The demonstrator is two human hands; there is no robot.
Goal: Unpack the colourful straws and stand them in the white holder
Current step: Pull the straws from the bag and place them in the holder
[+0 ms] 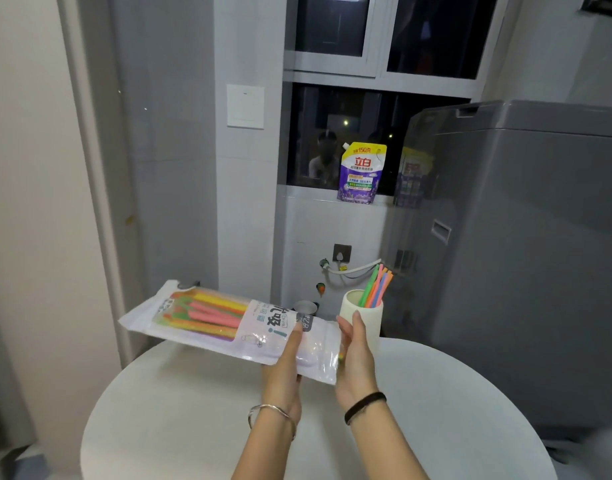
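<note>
Here, packet (228, 318) lies lengthwise, pointing left.

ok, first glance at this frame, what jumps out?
The straw packet, held level above the round white table: the left hand has a grip on its near end and the right hand is at its opening. Behind the right hand, the white holder already has a few bright straws leaning in it. Further back, a purple detergent pouch stands on the window sill.

Left hand (283, 368) gripping straw packet (228, 323) above round table (159, 410), right hand (354, 358) beside white holder (365, 323)
</note>
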